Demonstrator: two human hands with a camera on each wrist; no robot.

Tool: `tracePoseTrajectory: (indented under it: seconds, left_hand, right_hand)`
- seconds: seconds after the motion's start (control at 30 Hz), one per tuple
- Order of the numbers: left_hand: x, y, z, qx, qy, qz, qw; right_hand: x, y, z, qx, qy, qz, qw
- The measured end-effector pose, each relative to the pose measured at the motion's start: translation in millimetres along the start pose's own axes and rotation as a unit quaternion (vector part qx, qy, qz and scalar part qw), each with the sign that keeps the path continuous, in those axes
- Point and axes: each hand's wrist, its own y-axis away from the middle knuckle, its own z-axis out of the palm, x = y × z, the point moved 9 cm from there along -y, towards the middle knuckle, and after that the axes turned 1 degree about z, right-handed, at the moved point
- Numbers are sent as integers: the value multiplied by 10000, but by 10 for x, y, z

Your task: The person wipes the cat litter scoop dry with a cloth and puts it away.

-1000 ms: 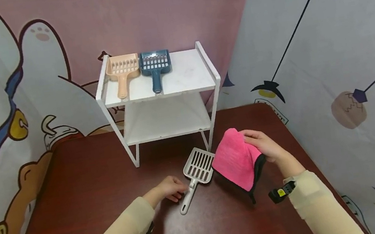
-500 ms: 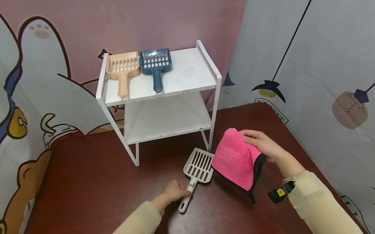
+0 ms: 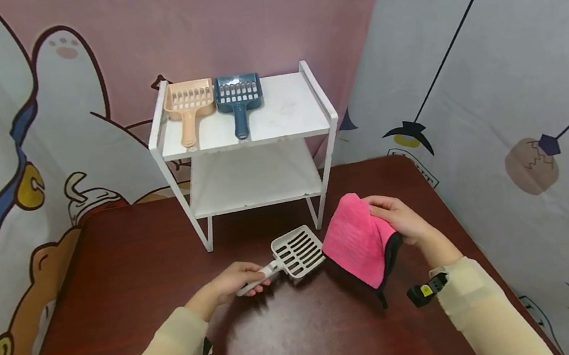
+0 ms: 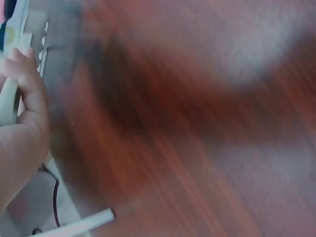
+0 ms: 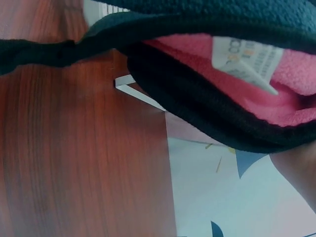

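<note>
My left hand [image 3: 236, 280] grips the handle of a pale grey slotted litter scoop [image 3: 298, 252], held just over the table with its head toward the cloth. The left wrist view shows curled fingers [image 4: 27, 91] round the handle [image 4: 9, 101] at the left edge; most of the scoop is out of that view. At the right, my right hand [image 3: 400, 220] pinches the top of a pink cloth [image 3: 357, 240] with black edging, which hangs folded. A white label [image 5: 242, 61] shows inside the cloth's fold in the right wrist view. The cloth hides part of the right hand's fingers.
A white two-tier shelf [image 3: 254, 177] stands at the back of the dark red-brown table [image 3: 131, 298]. On its top tier lie a peach scoop [image 3: 189, 124] and a blue scoop [image 3: 240, 116], side by side. Patterned walls [image 3: 261, 21] border the table.
My left hand has taken hold of the grey scoop's handle and swung it leftward, raising the scoop from the table. My right hand and the pink cloth have stayed put.
</note>
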Motion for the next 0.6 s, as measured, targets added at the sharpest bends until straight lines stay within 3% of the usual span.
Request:
tracePoseTrajectory:
  seconds: [0.3, 0.5, 0.6]
  left_hand:
    - [362, 266, -300, -217, -264, 207, 9992]
    - [499, 410, -486, -103, -261, 27, 9996]
    - [544, 442, -510, -126, -292, -64, 9995]
  right_hand:
    - [-46, -16, -31, 259, 253, -22, 9993]
    - [-70, -11, -59, 356, 403, -22, 9986]
    - [-58, -13, -77, 444, 475, 31, 9979]
